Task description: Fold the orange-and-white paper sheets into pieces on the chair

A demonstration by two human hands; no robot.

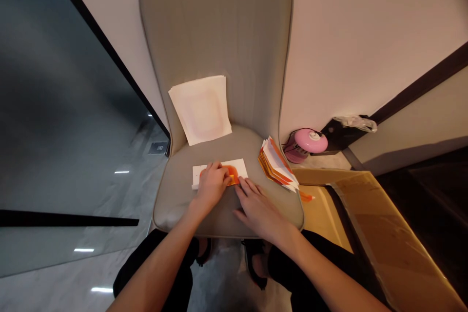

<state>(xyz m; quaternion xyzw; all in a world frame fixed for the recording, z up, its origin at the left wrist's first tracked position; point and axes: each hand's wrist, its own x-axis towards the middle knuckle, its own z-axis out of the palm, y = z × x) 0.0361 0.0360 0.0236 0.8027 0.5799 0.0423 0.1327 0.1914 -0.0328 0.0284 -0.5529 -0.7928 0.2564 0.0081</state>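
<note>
A white paper sheet (240, 167) with an orange printed patch lies on the seat of the grey chair, its near edge apparently folded up. My left hand (209, 185) rests on the sheet, fingers bent and pressed together at the orange patch. At the sheet's near right corner, my right hand (258, 204) lies low with its fingers stretched out and thumb apart, fingertips touching the edge. Right of it sits a stack of folded papers (278, 165), white and orange. Flat white sheets (203, 111) lean against the backrest.
The grey chair (219, 24) stands against a wall. An open cardboard box (387, 239) is at the right, with a small orange piece (306, 197) near its inner edge. Behind it are a pink rounded device (310, 141) and a dark box (341, 134) with clear plastic. Dark glass (73, 107) borders the left.
</note>
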